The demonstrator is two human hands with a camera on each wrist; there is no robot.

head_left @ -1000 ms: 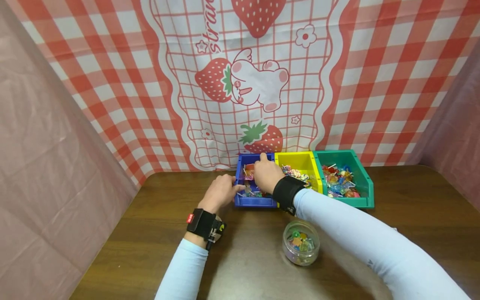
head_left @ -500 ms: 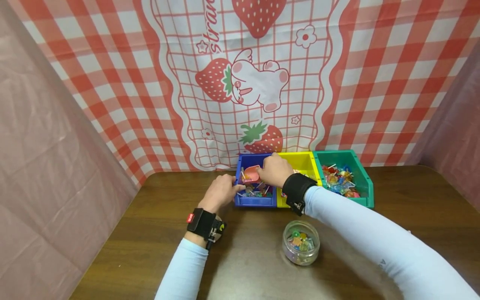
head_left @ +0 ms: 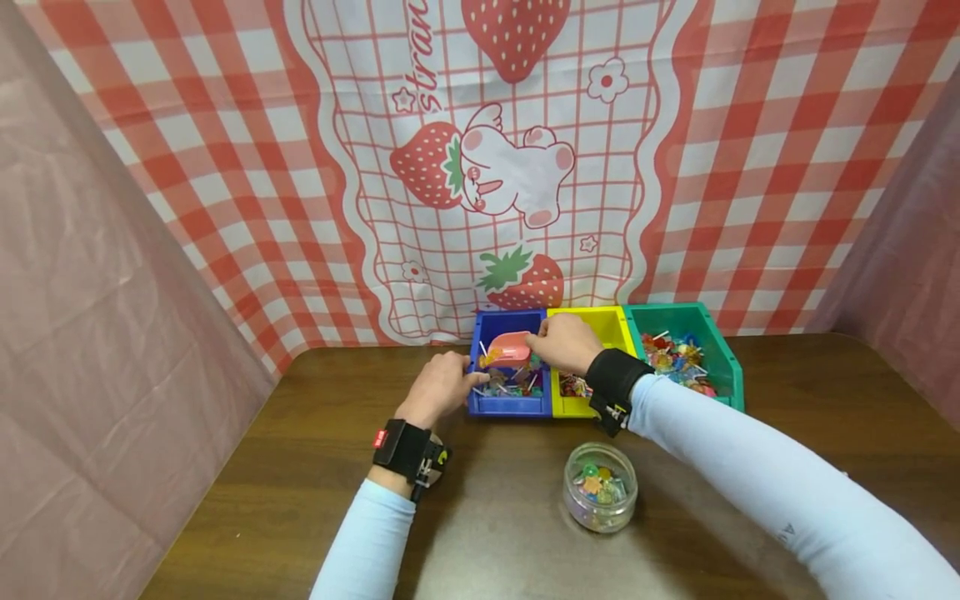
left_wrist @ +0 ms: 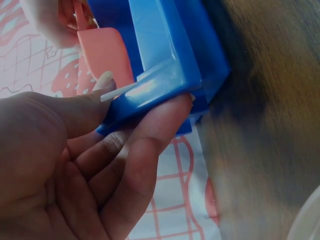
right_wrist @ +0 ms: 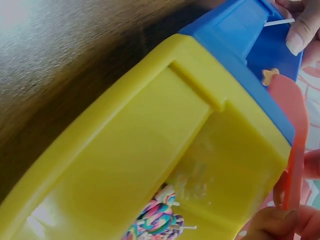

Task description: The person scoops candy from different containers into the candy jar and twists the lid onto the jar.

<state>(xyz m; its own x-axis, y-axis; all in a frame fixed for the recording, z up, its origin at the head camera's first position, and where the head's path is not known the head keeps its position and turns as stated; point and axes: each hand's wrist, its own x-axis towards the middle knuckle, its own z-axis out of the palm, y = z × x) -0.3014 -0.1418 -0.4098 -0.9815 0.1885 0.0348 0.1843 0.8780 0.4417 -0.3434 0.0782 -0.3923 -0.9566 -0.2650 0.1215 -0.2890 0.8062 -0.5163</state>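
Blue, yellow and green bins sit in a row at the back of the wooden table point(head_left: 300, 467).

Left hand point(head_left: 438, 387) clamps its fingers and thumb on the blue bin point(head_left: 507, 403)'s corner; sweets on sticks lie inside. Right hand point(head_left: 564, 343) pinches a pink scoop point(head_left: 508, 349) carrying a few sweets just above that bin. Yellow bin point(head_left: 600, 327) holds striped lollipops, green bin point(head_left: 693, 321) mixed wrapped sweets. Nearer, a clear round jar point(head_left: 600, 497) holds coloured sweets.
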